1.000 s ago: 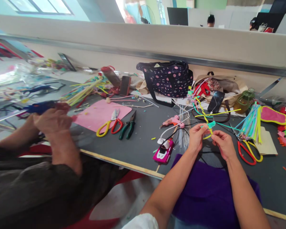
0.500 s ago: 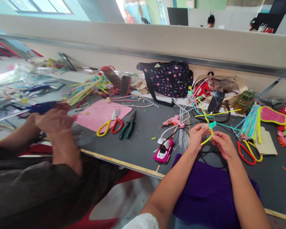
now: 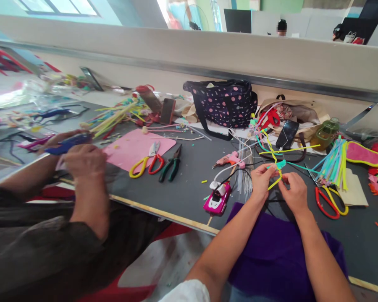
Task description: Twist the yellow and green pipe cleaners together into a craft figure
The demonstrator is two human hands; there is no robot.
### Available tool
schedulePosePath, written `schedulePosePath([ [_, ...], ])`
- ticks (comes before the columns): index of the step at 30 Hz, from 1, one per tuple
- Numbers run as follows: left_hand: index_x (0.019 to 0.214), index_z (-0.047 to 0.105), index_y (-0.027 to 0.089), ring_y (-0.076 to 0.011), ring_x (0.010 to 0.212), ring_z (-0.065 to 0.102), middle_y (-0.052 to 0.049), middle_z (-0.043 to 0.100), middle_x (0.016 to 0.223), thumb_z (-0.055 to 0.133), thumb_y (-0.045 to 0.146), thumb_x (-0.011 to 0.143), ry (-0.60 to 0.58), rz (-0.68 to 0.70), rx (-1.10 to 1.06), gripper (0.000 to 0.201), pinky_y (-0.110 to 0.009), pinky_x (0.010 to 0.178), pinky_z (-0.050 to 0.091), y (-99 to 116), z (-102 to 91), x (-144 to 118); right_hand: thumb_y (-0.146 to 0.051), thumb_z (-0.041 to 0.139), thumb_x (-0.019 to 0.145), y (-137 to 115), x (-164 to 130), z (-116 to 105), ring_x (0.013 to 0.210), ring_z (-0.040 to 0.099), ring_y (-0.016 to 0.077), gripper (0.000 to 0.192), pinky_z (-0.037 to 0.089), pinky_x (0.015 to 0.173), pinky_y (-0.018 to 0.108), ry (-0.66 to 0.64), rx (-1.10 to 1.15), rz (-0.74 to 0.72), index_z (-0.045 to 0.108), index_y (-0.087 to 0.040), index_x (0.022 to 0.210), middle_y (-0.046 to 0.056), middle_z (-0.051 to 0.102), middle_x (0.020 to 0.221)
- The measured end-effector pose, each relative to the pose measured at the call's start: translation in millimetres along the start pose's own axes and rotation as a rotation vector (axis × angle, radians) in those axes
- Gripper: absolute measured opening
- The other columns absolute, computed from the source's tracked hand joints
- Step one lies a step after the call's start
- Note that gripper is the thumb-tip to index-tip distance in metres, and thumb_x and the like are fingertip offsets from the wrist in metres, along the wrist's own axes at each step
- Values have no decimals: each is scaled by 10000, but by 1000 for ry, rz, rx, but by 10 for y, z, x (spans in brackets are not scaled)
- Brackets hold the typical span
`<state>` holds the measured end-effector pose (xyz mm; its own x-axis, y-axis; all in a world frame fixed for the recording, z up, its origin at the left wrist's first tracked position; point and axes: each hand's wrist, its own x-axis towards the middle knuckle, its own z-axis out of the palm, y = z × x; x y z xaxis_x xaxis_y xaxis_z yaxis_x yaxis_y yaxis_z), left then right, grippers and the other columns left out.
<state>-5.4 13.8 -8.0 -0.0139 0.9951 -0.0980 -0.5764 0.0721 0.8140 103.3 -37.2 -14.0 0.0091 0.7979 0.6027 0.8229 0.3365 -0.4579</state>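
Note:
My left hand [image 3: 262, 178] pinches a twisted yellow pipe cleaner [image 3: 273, 184] just beside a curled teal pipe cleaner [image 3: 281, 164]. On the other side, the thumb and fingers of my right hand [image 3: 293, 189] close at the bend of the yellow stem; the exact contact is small to see. The stem's short end points down to the left, and its twisted length rises behind my fingers. A straight yellow pipe cleaner [image 3: 297, 148] crosses above my hands. Left of them are a pink glue gun [image 3: 232, 159] and a magenta car-shaped power socket [image 3: 218, 202].
Red-and-yellow scissors [image 3: 327, 202] lie right of my hands, by a bundle of pipe cleaners [image 3: 332, 161]. Further left are other scissors [image 3: 147, 161], green-handled pliers [image 3: 171, 165] and a pink sheet [image 3: 129, 147]. A co-worker's hands [image 3: 85, 161] hold something blue. A patterned bag [image 3: 223, 102] stands behind.
My right hand's fingers have shifted slightly at the yellow pipe cleaner, while my left hand keeps its pinch. The co-worker's hands have moved a little to the right, with the blue thing tilted up.

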Motion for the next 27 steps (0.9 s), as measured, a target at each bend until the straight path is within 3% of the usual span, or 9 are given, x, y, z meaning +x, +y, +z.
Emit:
schedulePosePath([
  [6,769,711,135,-126,576,637,-35,694,673,812,323,591,-12,-2,-46,278,-272,659,526,-12,-22,12,-235,486,891,-13,-11,-5,811,543,200,108,380,741,325,7,-156,-114,586,-194,901,61,624,819],
  [12,759,707,146,-129,582,641,-28,695,679,819,299,582,-25,-21,-91,259,-270,651,524,-6,-18,14,-226,470,892,-51,-17,0,792,550,192,138,402,745,323,46,-18,-48,605,-198,887,60,629,808],
  [16,747,706,152,-121,579,635,-18,690,675,823,283,576,-47,-25,-135,245,-266,649,527,8,-12,12,-294,497,882,-108,-4,18,771,570,180,160,437,735,308,77,273,159,620,-208,829,45,626,782],
  [21,749,703,144,-127,599,640,-21,690,684,832,283,566,-61,-32,-143,264,-260,640,532,17,-10,5,-362,644,773,-113,39,51,657,576,146,168,465,647,270,67,832,561,663,-195,761,2,631,713],
  [27,746,711,140,-109,585,626,-20,687,686,823,275,594,-102,-31,-139,232,-247,634,527,-2,-11,-9,-289,781,598,-32,65,45,550,529,86,155,439,546,209,-67,1334,931,684,-184,657,-28,607,626],
])
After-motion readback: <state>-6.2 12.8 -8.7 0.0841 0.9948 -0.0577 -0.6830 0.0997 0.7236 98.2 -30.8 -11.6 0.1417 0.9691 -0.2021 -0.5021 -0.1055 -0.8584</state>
